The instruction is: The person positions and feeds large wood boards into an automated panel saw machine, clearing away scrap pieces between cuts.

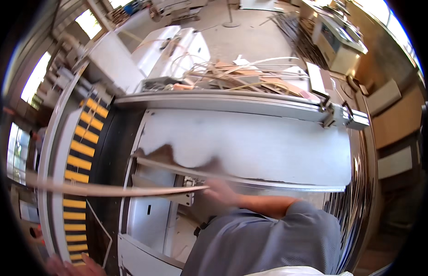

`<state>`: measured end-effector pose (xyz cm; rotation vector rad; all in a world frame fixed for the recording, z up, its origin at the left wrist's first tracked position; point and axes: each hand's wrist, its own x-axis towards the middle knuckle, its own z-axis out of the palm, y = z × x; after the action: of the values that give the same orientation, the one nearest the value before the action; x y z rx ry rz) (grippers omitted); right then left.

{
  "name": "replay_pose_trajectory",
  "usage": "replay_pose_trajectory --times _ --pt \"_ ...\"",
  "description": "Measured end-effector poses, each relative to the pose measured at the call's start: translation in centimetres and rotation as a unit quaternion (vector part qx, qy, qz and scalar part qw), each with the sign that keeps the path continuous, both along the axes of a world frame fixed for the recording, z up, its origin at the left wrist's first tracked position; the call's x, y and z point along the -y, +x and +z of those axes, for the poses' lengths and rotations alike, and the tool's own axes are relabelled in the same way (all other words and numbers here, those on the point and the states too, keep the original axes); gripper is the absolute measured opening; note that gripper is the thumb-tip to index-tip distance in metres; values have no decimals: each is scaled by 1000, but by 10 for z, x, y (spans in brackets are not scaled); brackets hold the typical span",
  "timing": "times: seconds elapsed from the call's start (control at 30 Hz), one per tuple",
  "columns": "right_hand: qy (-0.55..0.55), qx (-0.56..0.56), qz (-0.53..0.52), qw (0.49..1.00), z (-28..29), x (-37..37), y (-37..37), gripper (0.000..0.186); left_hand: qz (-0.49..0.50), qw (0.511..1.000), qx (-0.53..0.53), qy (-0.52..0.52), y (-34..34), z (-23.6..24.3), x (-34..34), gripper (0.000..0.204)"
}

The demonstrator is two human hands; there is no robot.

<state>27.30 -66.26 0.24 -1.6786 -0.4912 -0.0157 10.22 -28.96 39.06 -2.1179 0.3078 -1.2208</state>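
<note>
My right hand (216, 191), blurred, reaches across the middle from my grey-sleeved arm and grips the end of a long, pale, thin strip (117, 190). The strip stretches left over the machine's yellow-and-black striped band (78, 161) and is smeared by motion. My left hand (78, 267) is at the lower left edge beside that band, partly out of view and blurred, with its fingers apart. Behind my right hand lies the machine's white table (255, 142) with a dark stain, edged by metal rails.
A long fence (223, 99) with a clamp crosses the table's far side. Beyond it lie offcuts (251, 73) and white machine housings (154, 50). Boards (393, 129) lean at the right. A control cabinet (338, 50) stands at the back right. A striped-edged rail runs along the left.
</note>
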Motion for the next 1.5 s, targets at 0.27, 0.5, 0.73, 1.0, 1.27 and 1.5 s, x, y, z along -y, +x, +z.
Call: replay_pose_trajectory --times 0.27,0.5,0.73,1.0,1.27,1.5 --pt "-148 91 -450 876 116 291 114 30 63 918 -241 -308 67 -118 39 45" --pt "-269 17 -770 578 301 528 278 79 99 848 -247 -458 48 -187 3 41" --pt "-398 208 -524 724 104 334 287 78 116 751 -329 -561 -45 -360 -106 44" --pt "-380 100 -300 870 -10 109 208 67 231 697 -335 -591 -123 -471 -178 49" --pt "-416 -9 -244 876 -20 -8 231 70 283 696 -307 -584 -135 -481 -226 53" --pt "-470 -75 -228 849 -61 -122 293 71 276 712 -281 -581 -139 -467 -245 60"
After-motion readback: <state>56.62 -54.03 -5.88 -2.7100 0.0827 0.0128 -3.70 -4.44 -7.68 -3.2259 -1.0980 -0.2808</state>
